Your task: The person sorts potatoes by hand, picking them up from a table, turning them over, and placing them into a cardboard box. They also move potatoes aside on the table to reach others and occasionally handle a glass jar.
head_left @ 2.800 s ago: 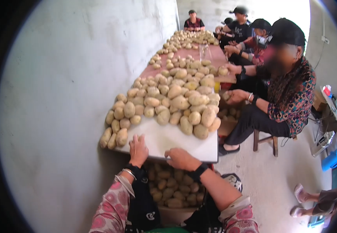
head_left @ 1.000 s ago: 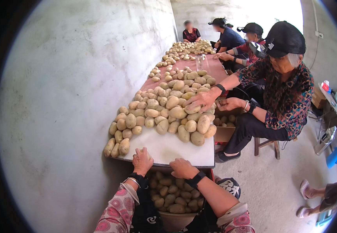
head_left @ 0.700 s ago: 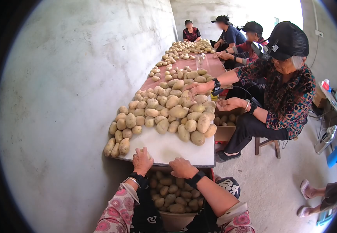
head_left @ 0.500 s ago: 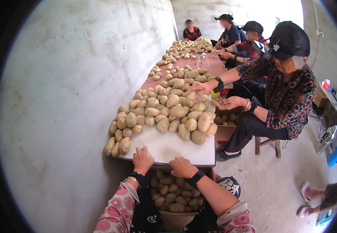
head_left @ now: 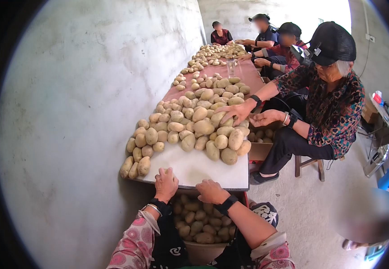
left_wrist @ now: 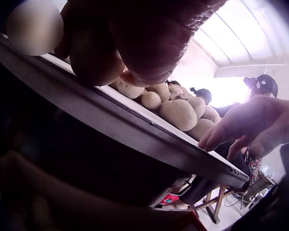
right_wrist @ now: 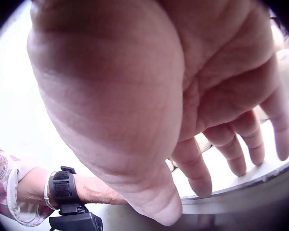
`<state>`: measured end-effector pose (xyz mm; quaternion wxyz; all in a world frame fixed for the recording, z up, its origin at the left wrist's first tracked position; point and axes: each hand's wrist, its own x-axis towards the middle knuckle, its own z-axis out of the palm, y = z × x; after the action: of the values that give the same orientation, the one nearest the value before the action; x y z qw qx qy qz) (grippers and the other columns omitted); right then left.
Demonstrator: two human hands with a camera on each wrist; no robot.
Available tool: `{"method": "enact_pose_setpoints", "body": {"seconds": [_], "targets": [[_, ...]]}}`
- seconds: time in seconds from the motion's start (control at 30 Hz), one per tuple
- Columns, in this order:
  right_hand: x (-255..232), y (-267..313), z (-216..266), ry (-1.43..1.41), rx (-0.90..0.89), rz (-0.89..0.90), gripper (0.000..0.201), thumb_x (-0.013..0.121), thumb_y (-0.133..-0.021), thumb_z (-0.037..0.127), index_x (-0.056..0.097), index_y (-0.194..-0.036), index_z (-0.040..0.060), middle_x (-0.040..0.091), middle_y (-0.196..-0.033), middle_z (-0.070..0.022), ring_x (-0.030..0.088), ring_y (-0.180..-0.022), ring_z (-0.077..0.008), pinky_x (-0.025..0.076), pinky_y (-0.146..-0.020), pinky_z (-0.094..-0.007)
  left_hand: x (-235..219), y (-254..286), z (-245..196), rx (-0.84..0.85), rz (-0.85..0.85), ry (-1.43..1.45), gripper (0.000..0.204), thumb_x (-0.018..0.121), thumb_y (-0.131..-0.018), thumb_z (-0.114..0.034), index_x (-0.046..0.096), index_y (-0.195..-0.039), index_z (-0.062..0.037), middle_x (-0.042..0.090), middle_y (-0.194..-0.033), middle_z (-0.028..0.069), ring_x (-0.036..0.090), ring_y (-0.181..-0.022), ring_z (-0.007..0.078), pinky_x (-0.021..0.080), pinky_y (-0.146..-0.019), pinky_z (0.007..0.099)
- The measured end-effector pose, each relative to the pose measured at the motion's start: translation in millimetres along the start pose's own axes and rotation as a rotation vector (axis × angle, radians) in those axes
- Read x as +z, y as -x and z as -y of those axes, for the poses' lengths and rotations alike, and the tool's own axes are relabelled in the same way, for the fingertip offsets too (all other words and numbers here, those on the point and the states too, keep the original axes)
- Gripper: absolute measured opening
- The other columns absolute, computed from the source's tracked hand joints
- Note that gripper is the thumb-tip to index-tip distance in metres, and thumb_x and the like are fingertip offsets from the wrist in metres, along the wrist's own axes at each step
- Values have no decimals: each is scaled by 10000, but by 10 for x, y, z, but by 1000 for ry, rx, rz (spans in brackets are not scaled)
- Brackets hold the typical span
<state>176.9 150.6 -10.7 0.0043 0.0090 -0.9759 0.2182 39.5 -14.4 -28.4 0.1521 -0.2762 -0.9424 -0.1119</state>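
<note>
My left hand (head_left: pixel 166 184) is at the near edge of the white table (head_left: pixel 194 172), its fingers curled. In the left wrist view a dark, rounded potato (left_wrist: pixel 94 60) shows beneath the thumb, mostly hidden by the hand. My right hand (head_left: pixel 211 192) rests at the same edge, further right. Its fingers (right_wrist: pixel 195 168) reach down loosely to the tabletop in the right wrist view, holding nothing. A large heap of potatoes (head_left: pixel 203 127) covers the table beyond both hands, with several more (head_left: pixel 143 166) along the left side.
A bin of potatoes (head_left: pixel 205 220) stands below the table edge, between my knees. A seated person (head_left: pixel 333 96) on the right reaches onto the heap. Others sit further along the table. A grey wall (head_left: pixel 69 112) runs close on the left. A clear jar (head_left: pixel 231 68) stands further back.
Since the oldest frame, my left hand has gone from spread fingers to curled ones. Both hands have barely moved lately. The neighbour's hand has lowered onto the heap; a blurred shape appeared lower right.
</note>
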Motion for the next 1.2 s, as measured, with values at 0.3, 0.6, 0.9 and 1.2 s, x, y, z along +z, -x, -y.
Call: {"method": "enact_pose_setpoints", "body": {"seconds": [0.3,0.6,0.9,1.2], "targets": [[-4,-28,-34,-20,-13,17,230,635,-749,191,625,-936,58,613,-948,-171,596,-952,-359,505,-807,-454,72,-129,259,149,-13,218,462,668,-712,-137,554,-1159,-104,468,-1208,183,533,-993,422,451,-881,485],[-85,-39,-64,-37,4,20,193,663,-750,167,662,-907,55,643,-987,-156,626,-967,-343,527,-789,-453,262,-918,659,220,-184,189,553,680,-728,-144,501,-1251,-126,407,-1346,192,529,-1079,397,395,-951,482],[-61,-49,-15,-21,-20,45,267,669,-779,216,605,-977,49,603,-976,-166,589,-974,-355,489,-832,-450,441,-793,920,77,-28,-190,593,540,-834,-164,382,-1405,-202,271,-1480,203,549,-1081,414,293,-1030,541],[35,-9,-129,-28,-60,-16,201,639,-750,152,645,-928,57,629,-975,-150,613,-974,-342,518,-793,-456,435,-364,652,253,-214,-359,607,491,-851,-96,373,-1431,-231,187,-1537,159,95,-1421,444,117,-1089,654]]}}
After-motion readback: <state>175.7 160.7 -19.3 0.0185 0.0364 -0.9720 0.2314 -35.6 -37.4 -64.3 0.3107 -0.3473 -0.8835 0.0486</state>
